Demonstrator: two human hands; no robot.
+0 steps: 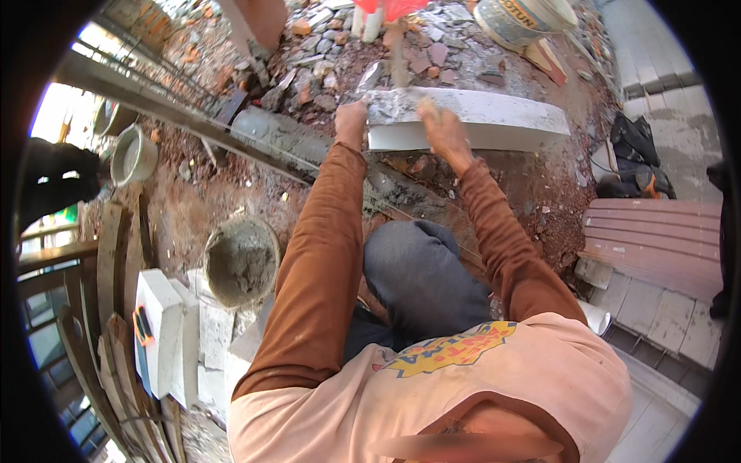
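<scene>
A long white lightweight concrete block lies across the far middle, with grey mortar-like smears on its top. At its left end is my left hand, its fingers closed on the corner. My right hand is closed over the middle of the top face. Something pale yellow and blurred shows at its fingertips; its kind cannot be made out. Nearer, left of my left forearm, stands a round bucket of wet grey mortar. Beside it are more white blocks, with an orange-and-black-handled tool against them.
Broken brick and stone rubble covers the far ground. A long beam runs diagonally at left, near a pale bucket. A white paint bucket is at far right. Wooden planks stand left; pink ridged panels lie right.
</scene>
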